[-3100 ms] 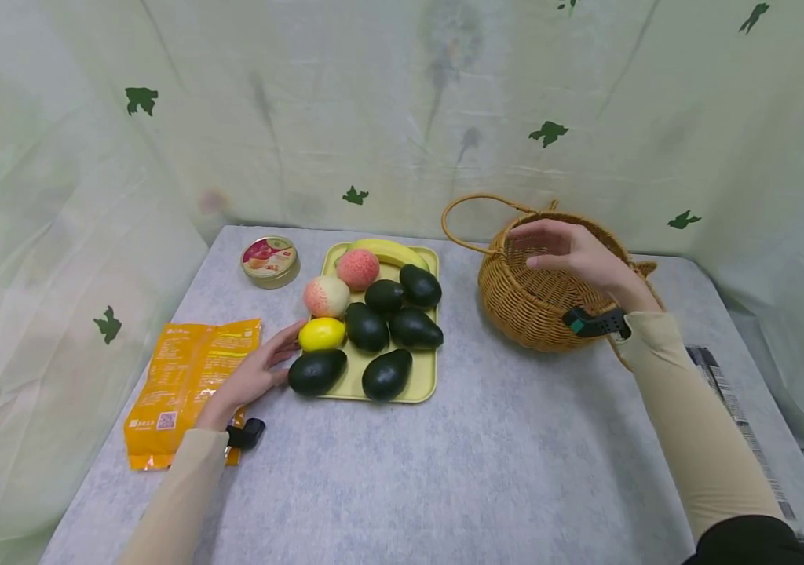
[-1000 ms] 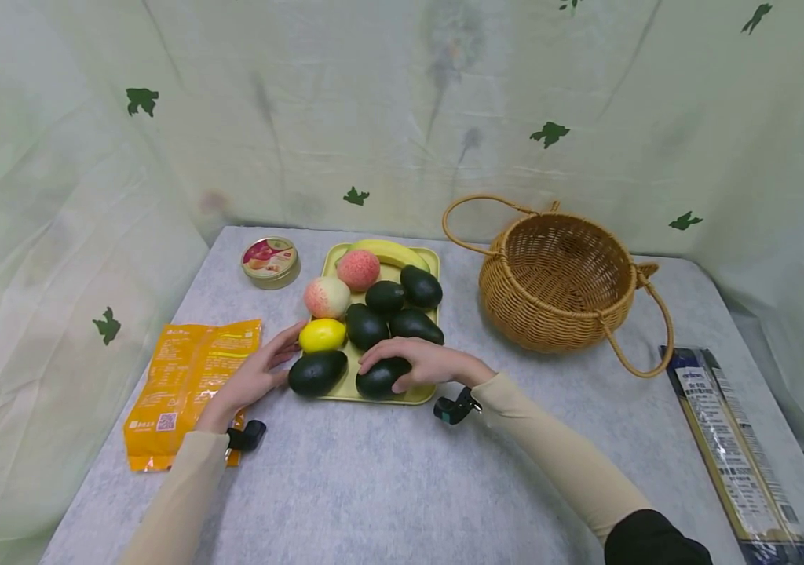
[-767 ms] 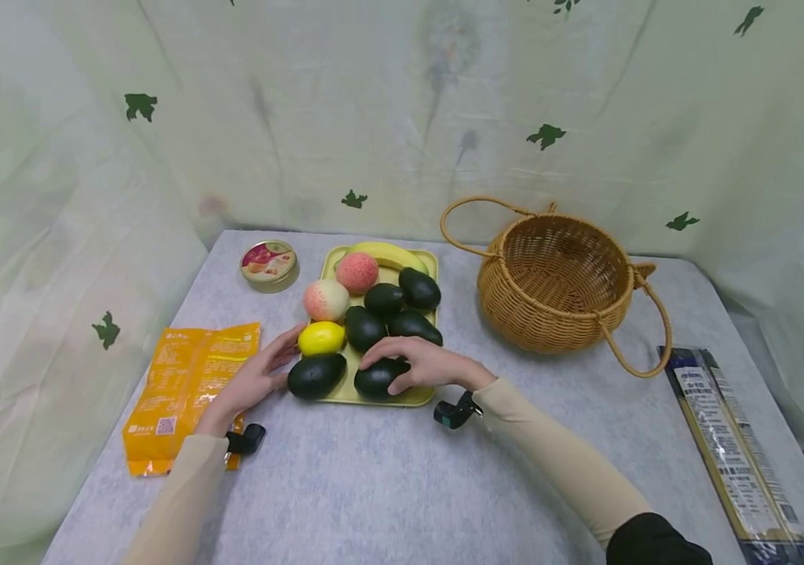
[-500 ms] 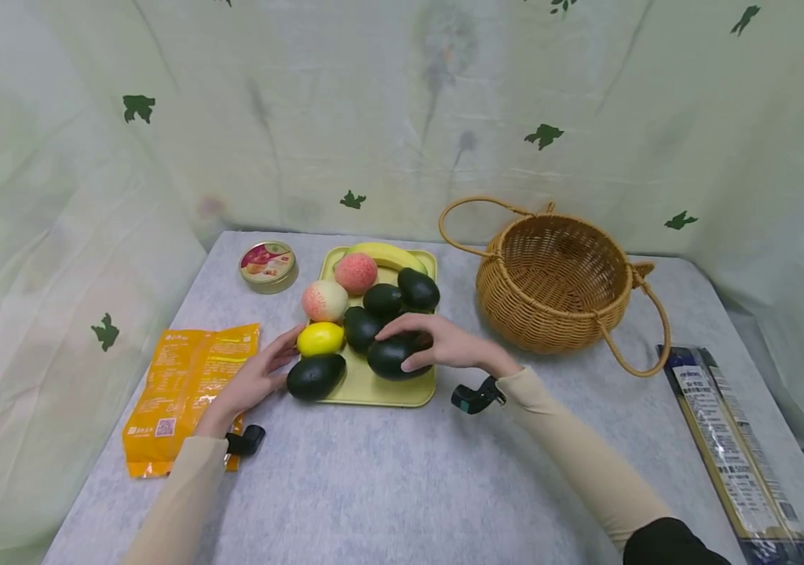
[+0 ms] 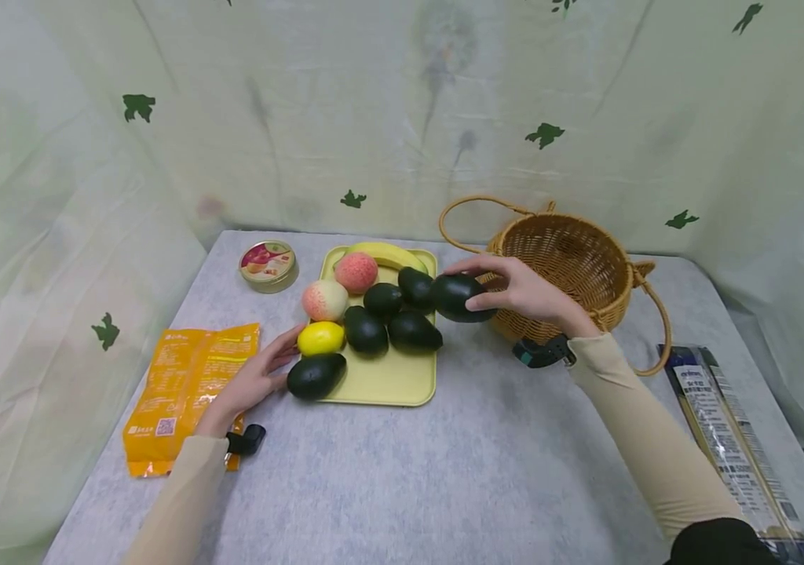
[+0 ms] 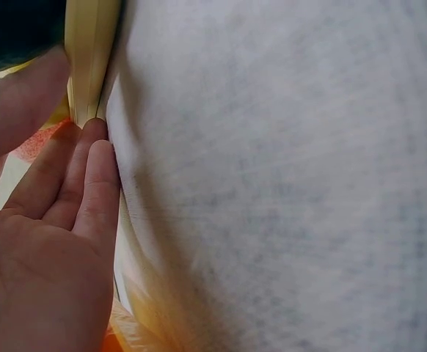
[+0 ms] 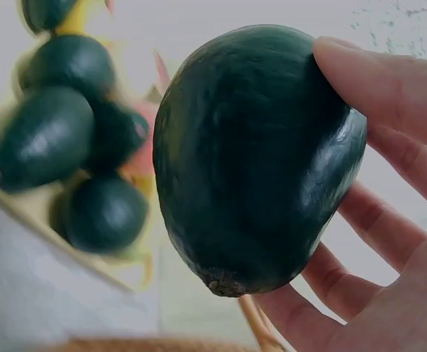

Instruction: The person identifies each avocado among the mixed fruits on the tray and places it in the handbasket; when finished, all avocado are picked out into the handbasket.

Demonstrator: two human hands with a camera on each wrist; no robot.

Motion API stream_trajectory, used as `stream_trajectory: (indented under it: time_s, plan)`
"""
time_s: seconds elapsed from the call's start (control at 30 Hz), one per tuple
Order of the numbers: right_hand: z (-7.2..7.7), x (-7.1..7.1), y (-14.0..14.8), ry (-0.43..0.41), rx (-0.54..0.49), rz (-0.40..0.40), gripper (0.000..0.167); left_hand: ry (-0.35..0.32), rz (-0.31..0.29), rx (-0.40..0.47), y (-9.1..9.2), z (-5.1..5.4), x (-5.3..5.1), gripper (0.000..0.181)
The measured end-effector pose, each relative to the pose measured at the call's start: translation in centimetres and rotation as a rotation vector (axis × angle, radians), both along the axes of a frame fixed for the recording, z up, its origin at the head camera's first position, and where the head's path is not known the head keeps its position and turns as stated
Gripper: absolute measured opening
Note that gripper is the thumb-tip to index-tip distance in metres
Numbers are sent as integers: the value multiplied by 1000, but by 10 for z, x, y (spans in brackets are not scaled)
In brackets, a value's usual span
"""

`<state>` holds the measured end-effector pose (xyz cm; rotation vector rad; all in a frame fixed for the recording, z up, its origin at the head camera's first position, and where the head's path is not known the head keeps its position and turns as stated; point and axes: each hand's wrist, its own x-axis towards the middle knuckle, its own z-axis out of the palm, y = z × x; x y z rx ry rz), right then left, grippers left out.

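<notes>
A dark green avocado [image 7: 250,161] is gripped between the thumb and fingers of my right hand [image 5: 525,294], held up between the tray and the wicker basket [image 5: 543,314]. The yellow tray [image 5: 388,384] carries several more avocados [image 5: 414,332], a lemon [image 5: 321,338], two peaches [image 5: 325,300] and a banana [image 5: 389,254]. My left hand [image 5: 261,379] rests at the tray's left edge beside the lemon and an avocado [image 5: 316,376]. In the left wrist view, its fingers [image 6: 96,183] are extended along the tray's side wall.
An orange packet [image 5: 183,392] lies under and beside the left forearm. Behind it stands a round tin [image 5: 268,266]. A long flat package [image 5: 734,447] lies on the right, partly behind the right forearm. The basket's handles [image 5: 656,329] stick out to both sides.
My right hand has come from the basket to the tray, taken the front right avocado, lifted it, and carried it right and back toward the basket. My left hand has stayed in place.
</notes>
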<state>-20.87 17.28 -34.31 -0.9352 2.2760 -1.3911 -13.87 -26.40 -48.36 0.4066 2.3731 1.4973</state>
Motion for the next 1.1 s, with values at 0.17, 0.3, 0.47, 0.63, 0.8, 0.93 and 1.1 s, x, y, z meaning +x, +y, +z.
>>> stream_trajectory:
  time_s: [0.17,0.3,0.47,0.63,0.8,0.93,1.1]
  plan:
    - [17,-5,30,-13,26,-132,49,-1,-1,0,0,1,0,78]
    - [26,-13,56,14,52,-233,49,0,-3,-3,1,1,0,78]
    - [31,-19,83,17,82,-345,50,0,-2,-7,1,0,0,79]
    - [28,-23,101,-15,132,-387,52,4,-5,-6,1,0,0,79]
    - [22,-23,114,-26,222,-390,49,-1,-2,-8,1,0,0,79]
    - [17,-21,120,-77,282,-359,47,-8,3,-10,1,2,0,78]
    - [5,-21,122,-113,352,-292,47,-11,13,-19,0,2,1,79]
